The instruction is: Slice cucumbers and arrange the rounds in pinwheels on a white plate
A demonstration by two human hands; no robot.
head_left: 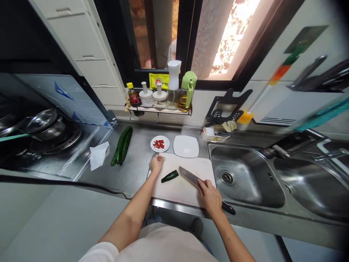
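My right hand [212, 198] grips a kitchen knife [189, 177], its blade slanting up to the left over the white cutting board [191, 196]. The black handle sticks out behind the hand, past the board's right side. A short piece of cucumber [169, 176] with dark green skin lies on the board between my hands. At the board's upper left corner, my left hand [156, 164] is closed, with a thin pale cucumber slice [164, 159] at its fingertips. Just beyond the board are a plate of chopped red pieces [160, 144] and a bare white square plate [186, 146].
Two whole cucumbers [121, 146] and a crumpled white tissue [99, 155] lie left on the steel counter. A double sink [245, 178] borders the board on the right. Behind stands a rack [160, 109] of seasoning jars and bottles. Pots [45, 125] sit on the stove.
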